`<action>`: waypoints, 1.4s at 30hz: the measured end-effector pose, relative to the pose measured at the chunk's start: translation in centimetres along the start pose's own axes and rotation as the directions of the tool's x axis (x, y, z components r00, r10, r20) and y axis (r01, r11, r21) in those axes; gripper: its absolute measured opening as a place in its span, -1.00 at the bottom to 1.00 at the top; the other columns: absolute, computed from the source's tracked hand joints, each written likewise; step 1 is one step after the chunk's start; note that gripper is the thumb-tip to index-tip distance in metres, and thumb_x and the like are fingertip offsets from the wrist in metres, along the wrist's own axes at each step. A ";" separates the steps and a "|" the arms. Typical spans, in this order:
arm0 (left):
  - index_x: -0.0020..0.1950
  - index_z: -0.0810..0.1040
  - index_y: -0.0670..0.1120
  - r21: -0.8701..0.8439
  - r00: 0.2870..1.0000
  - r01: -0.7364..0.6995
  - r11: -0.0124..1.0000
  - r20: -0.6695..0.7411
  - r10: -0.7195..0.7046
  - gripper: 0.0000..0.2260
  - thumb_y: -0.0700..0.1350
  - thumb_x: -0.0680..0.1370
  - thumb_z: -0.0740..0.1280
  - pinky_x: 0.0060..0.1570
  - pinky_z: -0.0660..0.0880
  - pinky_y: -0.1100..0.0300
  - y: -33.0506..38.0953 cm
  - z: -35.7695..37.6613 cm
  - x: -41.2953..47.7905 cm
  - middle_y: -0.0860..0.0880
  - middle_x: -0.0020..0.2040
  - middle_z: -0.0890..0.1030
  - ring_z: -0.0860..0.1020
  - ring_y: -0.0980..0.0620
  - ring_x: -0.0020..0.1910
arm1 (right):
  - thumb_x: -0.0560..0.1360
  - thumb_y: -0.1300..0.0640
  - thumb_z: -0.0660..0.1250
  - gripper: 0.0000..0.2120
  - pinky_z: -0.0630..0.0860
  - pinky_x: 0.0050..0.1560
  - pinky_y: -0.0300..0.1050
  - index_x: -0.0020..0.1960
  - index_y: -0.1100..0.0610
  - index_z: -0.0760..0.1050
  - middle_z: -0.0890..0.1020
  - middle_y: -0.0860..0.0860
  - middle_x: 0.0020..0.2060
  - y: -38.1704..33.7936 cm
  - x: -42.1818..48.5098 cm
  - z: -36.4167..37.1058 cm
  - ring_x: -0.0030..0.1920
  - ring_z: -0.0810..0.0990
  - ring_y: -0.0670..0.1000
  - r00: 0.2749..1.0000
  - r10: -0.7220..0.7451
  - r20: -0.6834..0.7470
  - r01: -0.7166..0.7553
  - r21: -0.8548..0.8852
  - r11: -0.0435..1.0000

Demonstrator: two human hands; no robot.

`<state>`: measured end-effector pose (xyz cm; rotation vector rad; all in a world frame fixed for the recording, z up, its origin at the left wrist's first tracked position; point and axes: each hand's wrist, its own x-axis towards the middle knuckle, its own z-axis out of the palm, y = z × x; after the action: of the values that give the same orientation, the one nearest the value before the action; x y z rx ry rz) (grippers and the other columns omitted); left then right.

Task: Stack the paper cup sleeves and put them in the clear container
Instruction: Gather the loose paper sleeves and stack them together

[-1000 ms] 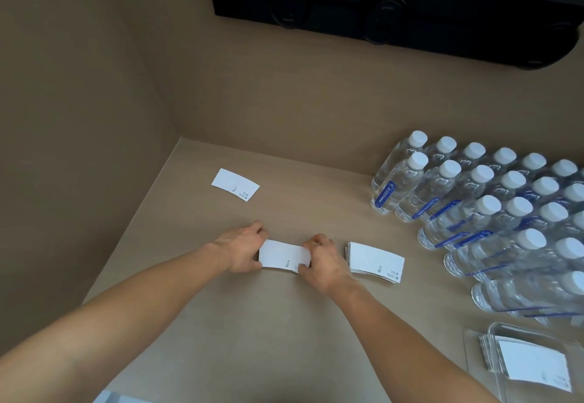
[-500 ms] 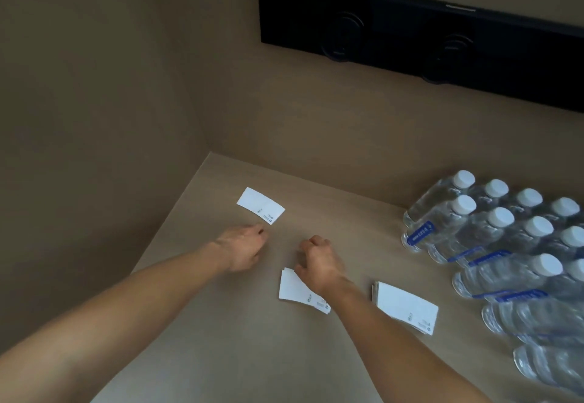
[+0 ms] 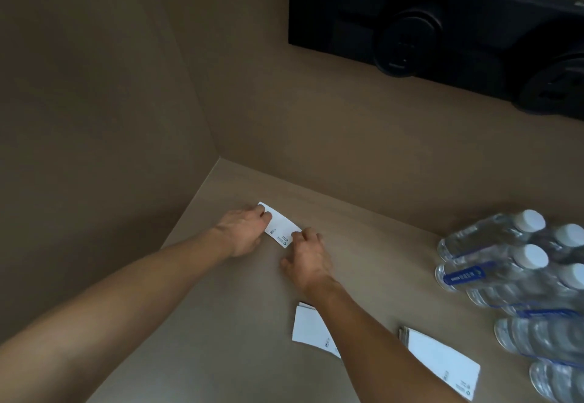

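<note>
A single white paper cup sleeve point(image 3: 282, 227) lies flat on the beige shelf near the back left corner. My left hand point(image 3: 245, 232) presses on its left end and my right hand point(image 3: 308, 257) pinches its right end. A small pile of sleeves point(image 3: 309, 330) lies nearer me, partly under my right forearm. A thicker stack of sleeves point(image 3: 442, 361) sits at the lower right. The clear container is out of view.
Several water bottles point(image 3: 518, 273) with white caps lie packed along the right side. A black panel point(image 3: 442, 23) with round sockets is mounted on the back wall. Beige walls close the shelf point(image 3: 221, 323) at the left and back.
Both hands let go of the small pile and reached forward to the lone sleeve by the back corner. The view swung up and left, so the container left the frame.
</note>
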<state>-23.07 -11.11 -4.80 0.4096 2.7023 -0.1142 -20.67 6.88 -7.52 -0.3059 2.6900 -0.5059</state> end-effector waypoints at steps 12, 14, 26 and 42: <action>0.48 0.25 -0.06 -0.224 0.999 0.041 0.974 -0.025 -0.048 -0.49 -0.10 0.55 0.29 0.16 0.50 0.00 -1.0 1.4 2.1 -0.02 0.41 0.26 0.42 -0.11 0.26 | 0.46 0.13 0.29 -0.65 0.47 0.13 -0.04 0.24 0.13 0.41 0.36 0.06 0.26 -0.9 3.3 0.8 0.26 0.28 0.14 0.999 0.010 -0.041 -0.010 -0.006 1.000; 0.41 0.31 -0.08 -0.223 1.000 0.018 0.975 -0.018 -0.022 -0.56 -0.09 0.55 0.29 0.09 0.49 0.04 -1.0 1.4 1.9 -0.05 0.36 0.28 0.46 -0.11 0.21 | 0.46 0.15 0.29 -0.64 0.47 0.11 -0.05 0.24 0.12 0.41 0.37 0.06 0.25 -0.7 3.1 0.8 0.27 0.29 0.14 0.999 0.003 -0.032 -0.003 0.006 1.000; 0.26 0.37 -0.08 -0.154 0.994 -0.094 0.984 0.042 0.101 -0.64 0.05 0.54 0.27 0.04 0.52 0.00 3.2 0.1 -2.5 -0.05 0.19 0.33 0.52 -0.10 0.07 | 0.45 0.19 0.32 -0.63 0.48 0.19 -0.05 0.25 0.12 0.43 0.36 0.04 0.28 2.2 -3.2 -1.5 0.29 0.32 0.10 1.000 0.019 0.012 -0.019 -0.008 1.000; 0.18 0.41 -0.09 -0.120 0.989 -0.149 0.982 0.006 0.151 -0.67 0.09 0.53 0.28 -0.13 0.36 0.11 11.7 0.7 -8.0 -0.03 0.13 0.35 0.42 -0.02 -0.04 | 0.43 0.20 0.33 -0.57 0.45 0.23 -0.06 0.30 0.13 0.42 0.36 0.02 0.27 7.0 -12.9 -2.4 0.29 0.35 0.09 0.999 0.035 -0.011 -0.035 0.019 0.999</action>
<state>-12.32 -2.15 -2.43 0.5708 2.6359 0.0862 -10.93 17.59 -3.94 -0.2506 2.6946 -0.5236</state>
